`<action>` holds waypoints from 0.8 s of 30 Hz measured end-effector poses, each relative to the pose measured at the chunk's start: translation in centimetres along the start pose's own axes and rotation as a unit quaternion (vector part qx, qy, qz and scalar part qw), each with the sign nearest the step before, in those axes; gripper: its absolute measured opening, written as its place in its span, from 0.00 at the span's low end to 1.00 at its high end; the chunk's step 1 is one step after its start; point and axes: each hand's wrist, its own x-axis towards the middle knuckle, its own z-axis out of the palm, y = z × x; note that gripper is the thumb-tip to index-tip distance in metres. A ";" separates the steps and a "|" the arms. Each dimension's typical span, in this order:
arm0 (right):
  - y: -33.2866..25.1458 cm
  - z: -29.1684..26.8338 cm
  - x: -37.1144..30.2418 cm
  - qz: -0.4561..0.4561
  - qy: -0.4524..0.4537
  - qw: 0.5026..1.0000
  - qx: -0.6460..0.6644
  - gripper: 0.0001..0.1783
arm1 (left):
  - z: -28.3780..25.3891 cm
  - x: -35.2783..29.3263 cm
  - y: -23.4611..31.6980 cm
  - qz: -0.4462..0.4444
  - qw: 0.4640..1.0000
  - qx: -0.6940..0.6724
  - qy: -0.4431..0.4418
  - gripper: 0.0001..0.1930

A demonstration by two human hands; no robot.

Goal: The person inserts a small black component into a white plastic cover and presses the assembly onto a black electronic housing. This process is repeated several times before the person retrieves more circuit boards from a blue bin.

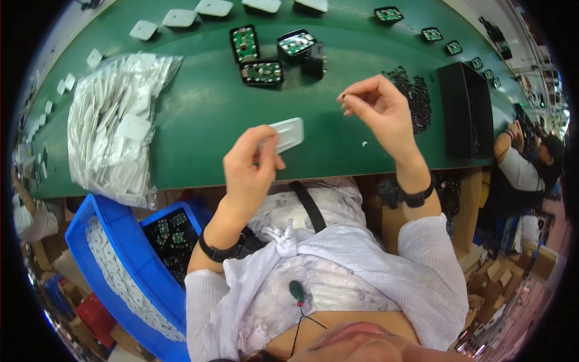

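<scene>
My left hand (250, 160) is closed on the near end of a white plastic cover (291, 134), holding it tilted just above the green table. To its right, my right hand (386, 111) is raised with thumb and forefinger pinched together. A tiny dark piece (344, 96) shows at those fingertips, too small to name. Beside that hand lies a pile of small black parts (416, 99), partly hidden by it. A small white bit (364, 144) rests below. Farther off, green circuit boards sit in black housings (262, 72), next to a black block (313, 63).
A clear bag of white covers (111, 120) lies at the left. An upright black box (464, 108) stands at the right. White covers (179, 18) and more boards (432, 34) line the far side. Blue bins (108, 223) sit below the table edge. Another person (522, 163) works at right.
</scene>
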 end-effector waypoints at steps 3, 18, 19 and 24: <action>0.0 3.5 -1.0 0.015 -0.032 0.989 0.144 0.04 | 1.1 0.2 0.4 -0.003 1.000 0.003 -0.011 0.07; 0.1 8.1 -2.2 -0.119 -0.033 0.984 -0.131 0.07 | -0.6 -0.1 0.5 0.152 0.979 0.138 0.001 0.13; 0.3 7.9 -2.1 -0.110 -0.039 0.986 -0.120 0.07 | -0.6 -0.3 0.3 0.113 0.990 0.087 -0.013 0.12; 0.7 7.8 -2.1 -0.124 -0.031 0.985 -0.116 0.06 | -0.3 -0.9 1.1 -0.062 0.992 -0.104 -0.022 0.12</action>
